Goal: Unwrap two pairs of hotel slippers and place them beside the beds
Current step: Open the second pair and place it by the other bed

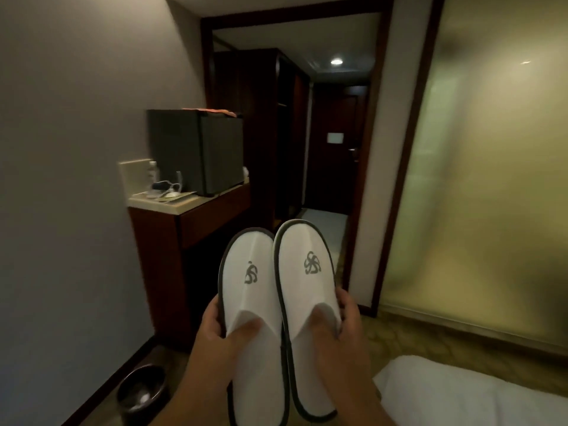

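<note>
1. While held up in the air side by side, toes pointing away, the left slipper and right slipper touch along their dark-trimmed inner edges. Both are white and bare of wrapping.
2. Left hand grips the left slipper, thumb at its opening, fingers curled round the outer edge.
3. Right hand grips the right slipper likewise.
4. White bed corner, lower right.
5. Dark bin on the floor beside a wooden cabinet carrying a black fridge.
</note>
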`<state>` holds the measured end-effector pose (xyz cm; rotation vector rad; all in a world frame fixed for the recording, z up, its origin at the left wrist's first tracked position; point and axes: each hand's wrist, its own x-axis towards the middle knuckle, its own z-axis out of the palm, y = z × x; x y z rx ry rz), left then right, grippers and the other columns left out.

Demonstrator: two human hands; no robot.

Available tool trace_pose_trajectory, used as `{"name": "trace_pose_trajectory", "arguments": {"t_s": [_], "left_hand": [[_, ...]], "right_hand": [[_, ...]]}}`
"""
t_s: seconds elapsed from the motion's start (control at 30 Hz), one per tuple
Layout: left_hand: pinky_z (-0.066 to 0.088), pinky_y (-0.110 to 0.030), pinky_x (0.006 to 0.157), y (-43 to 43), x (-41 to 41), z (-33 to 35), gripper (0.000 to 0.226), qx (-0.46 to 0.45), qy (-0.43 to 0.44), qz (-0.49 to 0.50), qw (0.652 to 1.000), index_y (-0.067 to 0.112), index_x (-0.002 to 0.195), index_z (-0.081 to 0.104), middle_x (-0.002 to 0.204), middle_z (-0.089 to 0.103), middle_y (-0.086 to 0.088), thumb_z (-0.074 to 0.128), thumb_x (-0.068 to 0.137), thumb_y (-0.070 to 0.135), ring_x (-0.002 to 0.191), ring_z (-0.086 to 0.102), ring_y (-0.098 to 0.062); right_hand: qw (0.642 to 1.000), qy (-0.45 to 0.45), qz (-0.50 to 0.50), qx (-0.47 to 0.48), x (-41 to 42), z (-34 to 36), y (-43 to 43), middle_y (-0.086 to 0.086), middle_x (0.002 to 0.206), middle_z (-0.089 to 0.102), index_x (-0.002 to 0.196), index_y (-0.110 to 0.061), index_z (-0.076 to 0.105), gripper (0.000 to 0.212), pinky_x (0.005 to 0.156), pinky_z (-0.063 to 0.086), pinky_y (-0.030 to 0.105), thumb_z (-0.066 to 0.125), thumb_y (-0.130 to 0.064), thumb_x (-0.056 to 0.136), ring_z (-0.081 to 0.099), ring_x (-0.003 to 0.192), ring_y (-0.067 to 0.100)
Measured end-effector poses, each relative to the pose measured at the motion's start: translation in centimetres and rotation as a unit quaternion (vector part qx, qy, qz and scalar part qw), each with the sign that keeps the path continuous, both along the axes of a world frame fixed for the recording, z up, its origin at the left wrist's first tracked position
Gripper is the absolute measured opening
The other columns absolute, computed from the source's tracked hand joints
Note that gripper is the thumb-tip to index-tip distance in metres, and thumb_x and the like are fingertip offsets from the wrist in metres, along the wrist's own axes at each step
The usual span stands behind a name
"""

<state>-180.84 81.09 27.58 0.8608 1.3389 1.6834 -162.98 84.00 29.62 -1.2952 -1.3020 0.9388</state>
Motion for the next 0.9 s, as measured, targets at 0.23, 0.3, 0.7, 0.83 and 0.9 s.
{"name": "trace_pose_trajectory", "arguments": {"t_s": [0.23, 0.3, 0.7, 0.83, 0.9], "left_hand": [[0.060, -0.040, 0.056, 14.2, 4.1, -0.4, 0.063, -0.023, -0.007, -0.088, 0.996, 0.059, 0.113, 0.047, 0.111, 0.064, 0.011, 0.084, 0.066, 0.037, 0.092, 0.066, -0.025], [0.059, -0.037, 0.056, 17.1, 6.1, -0.5, 0.062, -0.014, -0.004, -0.116, 0.993, 0.071, 0.098, 0.045, 0.108, 0.062, 0.018, 0.086, 0.064, 0.040, 0.093, 0.064, -0.019], [0.060, -0.039, 0.055, 39.3, 16.0, -0.3, 0.050, 0.014, 0.009, -0.203, 0.979, 0.062, 0.102, 0.054, 0.106, 0.067, 0.014, 0.077, 0.076, 0.027, 0.094, 0.066, -0.022], [0.059, -0.035, 0.050, 46.5, 17.3, 1.2, 0.045, 0.025, 0.009, -0.205, 0.978, 0.056, 0.106, 0.055, 0.101, 0.069, 0.015, 0.076, 0.076, 0.030, 0.088, 0.069, -0.023], [0.060, -0.038, 0.053, 50.2, 17.4, 1.7, 0.044, 0.025, -0.003, -0.204, 0.979, 0.053, 0.106, 0.057, 0.102, 0.070, 0.012, 0.076, 0.077, 0.027, 0.089, 0.069, -0.025]], "right_hand": [[0.994, -0.026, -0.094, 0.053, 3.5, 1.0, 8.4, -0.019, 0.123, 0.052, 0.140, -0.043, 0.039, 0.085, 0.085, 0.051, 0.022, 0.086, -0.026, 0.071, 0.055, 0.111, 0.004], [0.990, 0.008, -0.129, 0.062, 4.8, 0.4, 10.7, -0.025, 0.113, 0.056, 0.128, -0.051, 0.043, 0.078, 0.077, 0.047, 0.006, 0.085, -0.015, 0.073, 0.058, 0.099, -0.009], [0.958, 0.242, -0.085, -0.126, 17.8, -0.9, 30.4, 0.013, 0.094, 0.079, 0.104, -0.013, 0.073, 0.058, 0.075, 0.061, 0.051, 0.094, -0.012, 0.050, 0.076, 0.082, 0.034], [0.958, 0.251, -0.018, -0.136, 19.8, 0.2, 38.4, 0.017, 0.096, 0.078, 0.111, -0.012, 0.069, 0.050, 0.071, 0.060, 0.055, 0.080, 0.010, 0.067, 0.075, 0.083, 0.039], [0.958, 0.252, 0.021, -0.133, 20.5, 0.5, 42.0, 0.016, 0.099, 0.077, 0.117, -0.014, 0.065, 0.060, 0.067, 0.061, 0.050, 0.066, 0.022, 0.070, 0.075, 0.083, 0.038]]}}
